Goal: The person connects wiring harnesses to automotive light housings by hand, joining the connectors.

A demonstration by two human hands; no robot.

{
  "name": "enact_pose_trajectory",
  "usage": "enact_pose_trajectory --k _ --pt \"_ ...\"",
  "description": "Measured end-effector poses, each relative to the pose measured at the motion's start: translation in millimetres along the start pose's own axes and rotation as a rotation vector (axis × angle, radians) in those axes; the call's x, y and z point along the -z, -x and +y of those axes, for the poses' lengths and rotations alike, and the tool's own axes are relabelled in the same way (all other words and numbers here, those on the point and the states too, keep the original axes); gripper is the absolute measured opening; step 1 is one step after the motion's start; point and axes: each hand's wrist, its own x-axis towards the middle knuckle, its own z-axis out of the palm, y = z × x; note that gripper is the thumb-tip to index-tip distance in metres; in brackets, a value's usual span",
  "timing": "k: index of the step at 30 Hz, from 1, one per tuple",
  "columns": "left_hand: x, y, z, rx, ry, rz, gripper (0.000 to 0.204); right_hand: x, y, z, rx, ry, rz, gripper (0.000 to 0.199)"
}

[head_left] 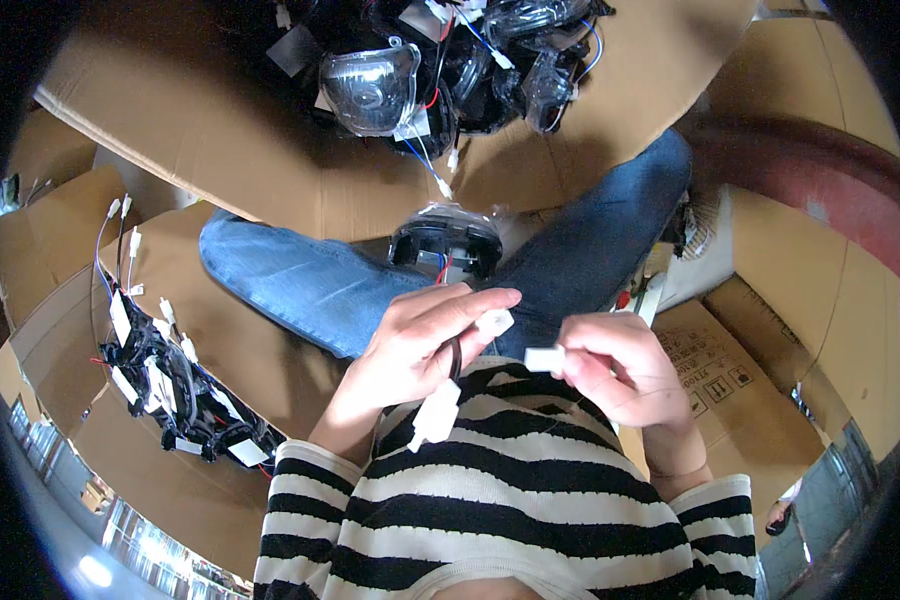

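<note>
A seated person in a striped top works a wiring lead over the lap. The left hand (420, 350) curls around a dark cable (455, 357), fingers closed on it, with a small white connector (494, 322) pinched at the fingertips and a longer white plug (435, 415) hanging below the palm. Just beside it, not touching, the right hand (620, 375) pinches a white rectangular connector (543, 359) between thumb and forefinger, its open end facing the left fingertips. Beyond the fingers, a black lamp unit with a clear lens (445, 240) rests between the knees, its red and blue wires running toward the hands. A heap of similar lamp units (450, 60) lies farther out on a sheet of cardboard (220, 130); another bundle of wired parts (170, 385) sits outside the left wrist. The connectors look light, rigid plastic, probably easy to grip by their flat sides; the thin wires seem limp and likely fragile at the joints, so holding the housings rather than the leads appears safer.
</note>
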Motion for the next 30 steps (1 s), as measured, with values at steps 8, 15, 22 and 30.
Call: enact_pose_trajectory --k 8,15,22,30 --pt "4 15 -9 -0.108 -0.196 0.072 0.049 -21 -13 2 -0.094 -0.028 0.094 0.007" --pt "-1 54 -7 0.057 -0.383 0.09 0.053 -50 -9 30 -0.141 0.076 0.075 0.009" --pt "-19 89 -6 0.346 -0.235 0.055 0.044 -64 1 52 -0.235 0.111 -0.036 0.011" --pt "-13 86 -6 0.294 -0.257 0.023 0.048 -56 2 56 -0.421 -0.247 -0.19 0.019"
